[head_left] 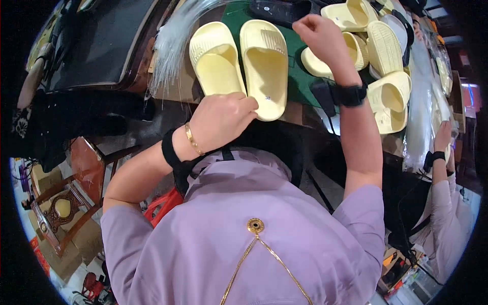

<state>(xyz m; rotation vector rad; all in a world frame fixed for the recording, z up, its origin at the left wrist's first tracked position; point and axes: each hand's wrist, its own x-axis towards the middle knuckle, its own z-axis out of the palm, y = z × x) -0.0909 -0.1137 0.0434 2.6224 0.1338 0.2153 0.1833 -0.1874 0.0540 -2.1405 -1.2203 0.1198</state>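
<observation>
Two pale yellow slide slippers lie side by side, toes pointing away from me: a left slipper [217, 63] and a right slipper [265, 71]. My left hand [223, 119] is closed at their heel ends; its fingers cover the left slipper's heel and reach the right slipper's inner heel edge. Raised at the upper right, my right hand [323, 40] has its fingers curled together, and what they hold, if anything, is hidden. Behind that hand, several more pale yellow slippers lie in a loose pile, among them an upturned slipper [385, 48] with its patterned sole showing.
A green mat [300, 94] lies under the slippers. Clear plastic bags [175, 46] spread at the left, with another stack of clear bags [419, 101] at the right. A dark slipper [279, 10] sits at the far edge. Another person's hand [443, 134] shows at the right.
</observation>
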